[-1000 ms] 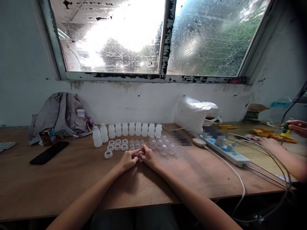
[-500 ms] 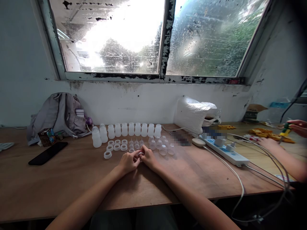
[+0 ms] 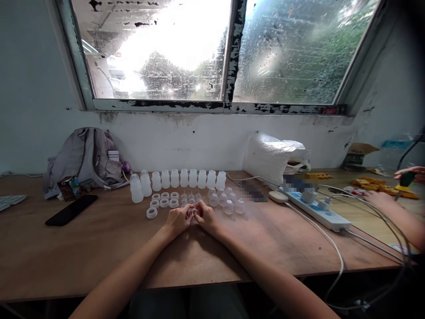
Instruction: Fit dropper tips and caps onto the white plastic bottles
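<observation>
My left hand (image 3: 178, 220) and my right hand (image 3: 207, 218) meet over the table, fingers closed together on a small whitish bottle ring (image 3: 192, 212). The fingers cover most of it, and whether a nipple sits in it I cannot tell. Just beyond my hands stand clear bottle nipples (image 3: 184, 198). Several white bottle rings (image 3: 164, 203) lie to the left of them, with one bottle ring (image 3: 152, 213) nearer me. Clear domed caps (image 3: 228, 208) are grouped to the right. Behind runs a row of frosted baby bottles (image 3: 184, 178); the two leftmost bottles (image 3: 136, 188) have tops on.
At left are a black phone (image 3: 71, 210), a small box (image 3: 69, 188) and a grey backpack (image 3: 84, 155). To the right are a white bag (image 3: 265, 155), a power strip (image 3: 318, 212) and loose cables. Another person's hands (image 3: 381, 201) work with a screwdriver (image 3: 405, 179) beside yellow parts.
My fingers have shifted around the bottle ring, the right hand now gripping from its side instead of over the top. The view has turned slightly left.
</observation>
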Demonstrator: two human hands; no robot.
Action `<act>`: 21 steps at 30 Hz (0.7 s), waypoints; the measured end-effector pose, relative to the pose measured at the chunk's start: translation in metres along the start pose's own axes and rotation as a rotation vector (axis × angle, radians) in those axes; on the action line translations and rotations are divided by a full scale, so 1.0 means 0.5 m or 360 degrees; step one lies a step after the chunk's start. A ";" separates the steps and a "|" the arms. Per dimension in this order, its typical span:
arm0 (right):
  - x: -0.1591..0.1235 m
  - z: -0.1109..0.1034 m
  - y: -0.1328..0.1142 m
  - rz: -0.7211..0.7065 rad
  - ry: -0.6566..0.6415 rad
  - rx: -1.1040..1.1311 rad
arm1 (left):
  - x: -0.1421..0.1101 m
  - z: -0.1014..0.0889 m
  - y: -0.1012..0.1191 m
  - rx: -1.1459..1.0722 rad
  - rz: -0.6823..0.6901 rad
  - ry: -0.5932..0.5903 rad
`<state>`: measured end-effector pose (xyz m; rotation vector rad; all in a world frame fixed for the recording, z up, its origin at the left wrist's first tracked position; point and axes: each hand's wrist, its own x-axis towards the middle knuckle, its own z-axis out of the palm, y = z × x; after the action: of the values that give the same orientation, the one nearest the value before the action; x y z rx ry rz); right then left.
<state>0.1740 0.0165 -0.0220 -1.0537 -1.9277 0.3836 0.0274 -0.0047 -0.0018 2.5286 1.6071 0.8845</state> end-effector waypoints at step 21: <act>0.007 -0.016 -0.019 0.0416 -0.0176 0.0980 | 0.013 0.002 -0.049 -0.0594 0.0303 0.0059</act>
<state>0.1748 0.0125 -0.0098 -0.8737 -1.5971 1.1204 0.0097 0.0125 -0.0069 2.4318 1.0922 1.1322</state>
